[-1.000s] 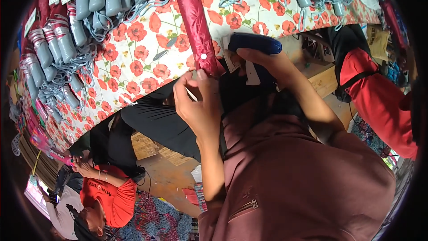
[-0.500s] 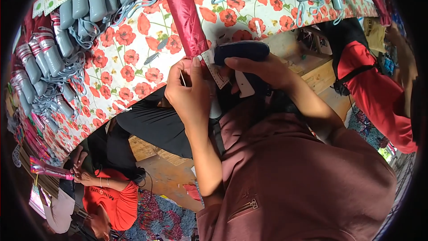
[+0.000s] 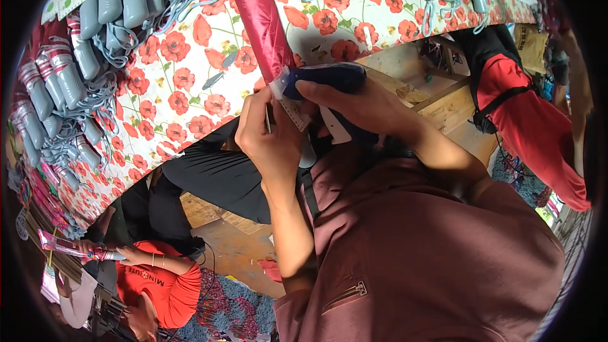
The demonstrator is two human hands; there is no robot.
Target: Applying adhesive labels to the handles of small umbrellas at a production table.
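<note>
A folded umbrella (image 3: pixel 261 22) in a glossy crimson sleeve lies slanted across the tabletop (image 3: pixel 190 88), its far end near the top edge and its near end at the person's hands. The sleeve is smooth and slightly creased, narrow like a baton. The right hand (image 3: pixel 361 104) is closed around a dark blue tagging gun (image 3: pixel 326 77), whose nose meets the umbrella's near end. The left hand (image 3: pixel 269 139) is pinched on a small white tag (image 3: pixel 292 113) just below that end, and a thin pin shows between its fingers.

One crimson umbrella, one blue gun and one tag are in hand. The tabletop wears a white cloth printed with red poppies. Grey umbrella handles (image 3: pixel 111 0) with looped cords lie in rows along the far and left edges; they overlap too much to count exactly, though well over a dozen show. At the lower left, another person in a red shirt (image 3: pixel 158 288) holds one patterned umbrella (image 3: pixel 76 250).
</note>
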